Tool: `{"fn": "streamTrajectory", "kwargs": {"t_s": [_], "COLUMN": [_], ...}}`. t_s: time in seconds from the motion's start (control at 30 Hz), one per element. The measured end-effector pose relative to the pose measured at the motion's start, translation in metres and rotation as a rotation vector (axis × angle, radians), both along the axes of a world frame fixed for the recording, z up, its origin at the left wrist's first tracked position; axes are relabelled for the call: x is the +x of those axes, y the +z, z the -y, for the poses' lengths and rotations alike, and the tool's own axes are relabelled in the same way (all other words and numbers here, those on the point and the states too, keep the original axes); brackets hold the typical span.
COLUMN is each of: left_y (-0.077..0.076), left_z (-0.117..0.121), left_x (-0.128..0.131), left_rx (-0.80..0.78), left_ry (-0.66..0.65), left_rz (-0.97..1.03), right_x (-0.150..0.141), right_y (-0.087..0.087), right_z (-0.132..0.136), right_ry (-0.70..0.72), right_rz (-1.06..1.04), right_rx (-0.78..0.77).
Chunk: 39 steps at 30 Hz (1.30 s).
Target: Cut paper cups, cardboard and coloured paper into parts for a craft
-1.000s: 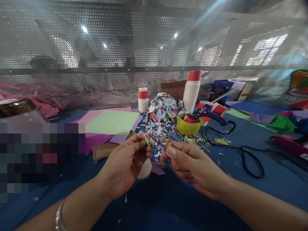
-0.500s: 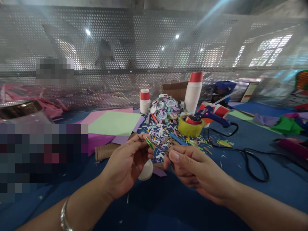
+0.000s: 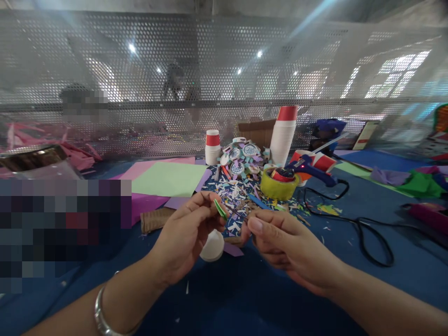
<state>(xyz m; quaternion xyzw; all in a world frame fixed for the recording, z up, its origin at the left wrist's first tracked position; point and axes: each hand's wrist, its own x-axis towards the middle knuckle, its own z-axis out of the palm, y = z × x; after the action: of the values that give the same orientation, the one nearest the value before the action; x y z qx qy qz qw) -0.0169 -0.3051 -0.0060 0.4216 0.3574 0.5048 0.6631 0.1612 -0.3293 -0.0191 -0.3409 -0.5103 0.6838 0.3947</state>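
My left hand (image 3: 194, 228) pinches a small folded piece of green paper (image 3: 220, 209) between thumb and fingers. Facing it, my right hand (image 3: 280, 238) is closed round a thin dark pointed tool (image 3: 241, 215), mostly hidden by the fingers; whether it is scissors or tweezers I cannot tell. The tool's tip points at the green paper, with a slight gap between them. Below my left hand a white paper cup (image 3: 212, 247) rests on the blue tablecloth, beside a purple paper scrap (image 3: 233, 249).
Paper clippings and a pile of decorated discs (image 3: 241, 158) lie ahead. A yellow tape roll (image 3: 279, 186) supports a blue glue gun (image 3: 311, 171), its black cord (image 3: 360, 219) looping right. Stacked cups (image 3: 283, 140) and coloured sheets (image 3: 168, 178) stand or lie behind. A perforated metal screen (image 3: 224, 84) closes the back.
The tool's tip has drawn back from the green paper, and the paper has turned a little in my left hand. The view has shifted slightly.
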Motion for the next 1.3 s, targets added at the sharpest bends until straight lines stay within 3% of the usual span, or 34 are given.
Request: {"fn": "streamTrajectory", "kwargs": {"t_s": [0.4, 0.73, 0.9, 1.3], "left_y": [0.0019, -0.0023, -0.0039, 0.0015], "left_z": [0.0045, 0.0062, 0.0074, 0.0088], "left_x": [0.0034, 0.002, 0.0006, 0.003], "left_rx": [-0.064, 0.177, 0.259, 0.297], "left_ry": [-0.119, -0.181, -0.22, -0.226], "left_rz": [-0.008, -0.086, -0.131, -0.191], "right_x": [-0.0023, -0.0012, -0.0008, 0.0009], "right_y": [-0.0013, -0.0029, -0.0044, -0.0031], "right_z": [-0.0025, -0.0033, -0.0048, -0.0042], "right_ry": [-0.075, -0.126, -0.133, -0.127], "right_rz": [0.012, 0.066, 0.166, 0.168], "right_rx": [0.092, 0.169, 0.299, 0.324]}}
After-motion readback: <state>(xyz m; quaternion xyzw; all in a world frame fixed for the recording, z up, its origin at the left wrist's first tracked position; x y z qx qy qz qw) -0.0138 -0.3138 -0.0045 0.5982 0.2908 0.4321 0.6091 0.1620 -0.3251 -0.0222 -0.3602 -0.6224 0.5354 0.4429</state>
